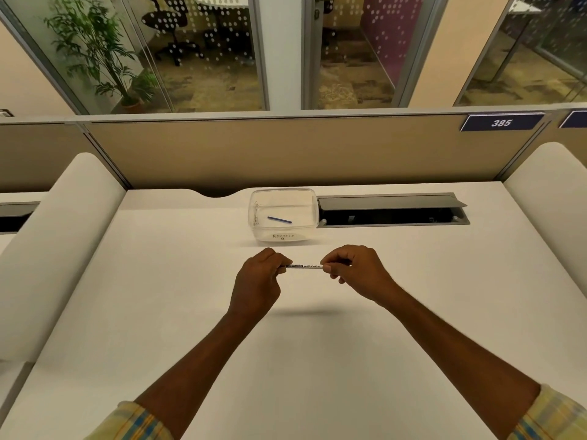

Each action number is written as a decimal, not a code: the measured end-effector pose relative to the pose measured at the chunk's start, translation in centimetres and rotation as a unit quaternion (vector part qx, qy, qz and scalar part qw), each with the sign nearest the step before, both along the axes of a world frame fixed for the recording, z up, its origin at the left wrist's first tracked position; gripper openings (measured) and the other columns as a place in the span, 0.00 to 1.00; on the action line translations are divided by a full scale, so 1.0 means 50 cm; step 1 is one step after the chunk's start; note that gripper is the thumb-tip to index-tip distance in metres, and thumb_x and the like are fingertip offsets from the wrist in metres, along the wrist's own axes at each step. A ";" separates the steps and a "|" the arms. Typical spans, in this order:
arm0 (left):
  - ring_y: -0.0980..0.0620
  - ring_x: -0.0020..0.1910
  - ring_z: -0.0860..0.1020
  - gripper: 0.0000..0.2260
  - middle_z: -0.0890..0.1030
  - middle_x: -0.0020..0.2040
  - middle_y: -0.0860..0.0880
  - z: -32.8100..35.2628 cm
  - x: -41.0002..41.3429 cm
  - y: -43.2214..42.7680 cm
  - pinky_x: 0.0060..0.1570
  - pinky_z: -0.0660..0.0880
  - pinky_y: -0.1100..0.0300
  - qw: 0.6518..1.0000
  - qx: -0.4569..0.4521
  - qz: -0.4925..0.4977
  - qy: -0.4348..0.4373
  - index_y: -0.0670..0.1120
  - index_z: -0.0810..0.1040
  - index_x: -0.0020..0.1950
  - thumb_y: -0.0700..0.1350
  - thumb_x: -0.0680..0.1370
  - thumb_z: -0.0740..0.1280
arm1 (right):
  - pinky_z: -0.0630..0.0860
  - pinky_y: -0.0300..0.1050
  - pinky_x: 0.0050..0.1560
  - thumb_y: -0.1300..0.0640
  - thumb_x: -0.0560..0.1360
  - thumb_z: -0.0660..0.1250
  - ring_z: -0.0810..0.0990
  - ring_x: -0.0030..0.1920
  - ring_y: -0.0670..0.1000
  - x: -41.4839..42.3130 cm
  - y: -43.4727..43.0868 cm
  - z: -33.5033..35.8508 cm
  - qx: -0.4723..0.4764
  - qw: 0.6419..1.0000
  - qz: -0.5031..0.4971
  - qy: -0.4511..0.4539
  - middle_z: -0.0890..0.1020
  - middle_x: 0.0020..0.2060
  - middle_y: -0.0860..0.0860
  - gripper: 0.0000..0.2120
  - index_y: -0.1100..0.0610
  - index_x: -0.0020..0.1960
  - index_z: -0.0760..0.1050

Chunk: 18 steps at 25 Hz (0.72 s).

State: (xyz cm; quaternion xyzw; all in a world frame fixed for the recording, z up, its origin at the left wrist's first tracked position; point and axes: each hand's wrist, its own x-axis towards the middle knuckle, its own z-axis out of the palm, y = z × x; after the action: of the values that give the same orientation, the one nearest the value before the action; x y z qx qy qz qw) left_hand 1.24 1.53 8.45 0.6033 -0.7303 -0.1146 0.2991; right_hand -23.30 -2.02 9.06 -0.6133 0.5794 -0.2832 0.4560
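A: Where is the marker, and which way does it run?

B: The whiteboard marker (303, 266) is held in the air above the desk (190, 296), on the near side of the clear container (314, 214). Its long axis runs left to right, roughly level, with one end in each hand.

A: And the fingers?

B: The left hand (259, 281) has its fingers curled round the left end. The right hand (352, 269) pinches the right end between thumb and bent fingers. Both grasp the marker and only its middle shows between them, so neither hand is the nearer one.

A: What does the coming move turn on?

B: Most likely that axis. A pull would send the hands apart, one leftward and one rightward, to separate the marker. The hands hide the ends, so whether a cap sits under either one cannot be told.

A: How does it look?

B: It is slim, with a dark barrel and a white band printed "WHITE BOARD". The container beyond it is marked "RECYCLE" by hand and holds a thin blue rod (279, 220), so the parts probably go there.
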 end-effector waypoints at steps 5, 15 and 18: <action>0.53 0.48 0.83 0.10 0.85 0.50 0.55 -0.031 0.001 -0.020 0.45 0.80 0.57 1.000 0.027 -0.012 -0.005 0.51 0.85 0.58 0.40 0.78 0.73 | 0.74 0.29 0.35 0.66 0.75 0.77 0.82 0.33 0.41 -0.007 -0.034 -0.044 -0.037 0.999 -0.021 0.027 0.87 0.37 0.51 0.05 0.57 0.46 0.89; 0.52 0.52 0.83 0.09 0.87 0.53 0.56 -0.112 0.016 -0.071 0.48 0.78 0.57 0.991 0.123 0.047 -0.013 0.54 0.84 0.59 0.45 0.80 0.72 | 0.79 0.37 0.46 0.65 0.76 0.76 0.86 0.40 0.47 -0.044 -0.072 -0.155 -0.045 0.995 -0.031 0.083 0.88 0.40 0.49 0.07 0.54 0.47 0.89; 0.52 0.50 0.83 0.07 0.86 0.52 0.57 -0.141 0.013 -0.090 0.44 0.75 0.60 0.990 0.130 0.040 -0.023 0.55 0.84 0.56 0.46 0.79 0.72 | 0.78 0.38 0.48 0.64 0.77 0.76 0.86 0.41 0.47 -0.050 -0.076 -0.195 -0.046 0.993 -0.026 0.106 0.88 0.40 0.49 0.07 0.54 0.48 0.89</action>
State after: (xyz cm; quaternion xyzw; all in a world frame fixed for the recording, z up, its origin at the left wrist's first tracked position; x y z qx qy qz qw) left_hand 1.89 -2.94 1.41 0.6686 -0.6911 -0.1822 0.2053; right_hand -25.78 -5.83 -0.68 -0.6451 0.6267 -0.2546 0.3553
